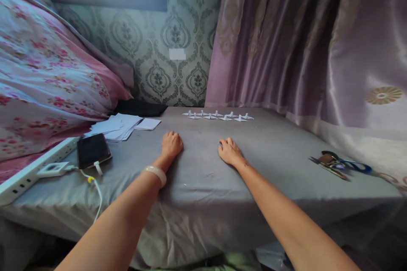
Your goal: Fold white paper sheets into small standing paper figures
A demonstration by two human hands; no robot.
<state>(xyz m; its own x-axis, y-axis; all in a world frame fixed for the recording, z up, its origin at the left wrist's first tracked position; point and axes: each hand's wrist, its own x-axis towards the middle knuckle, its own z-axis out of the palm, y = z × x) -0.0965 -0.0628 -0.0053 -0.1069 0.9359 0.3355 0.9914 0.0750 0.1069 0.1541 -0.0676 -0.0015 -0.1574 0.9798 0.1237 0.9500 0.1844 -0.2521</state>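
My left hand, with a pale bangle around its wrist, rests on the grey cloth-covered table. Its fingers are curled in and nothing shows in them. To its right, my right hand lies on the cloth with loosely bent fingers a little apart, holding nothing. Beyond both hands stand several small folded white paper figures in two rows. Left of my left hand are a small stack of white paper squares and a spread pile of white sheets.
A phone with a white cable lies at left beside a white power strip. Scissors and other tools lie at the right. A black folded item is at the back left. Curtains and floral fabric border the table.
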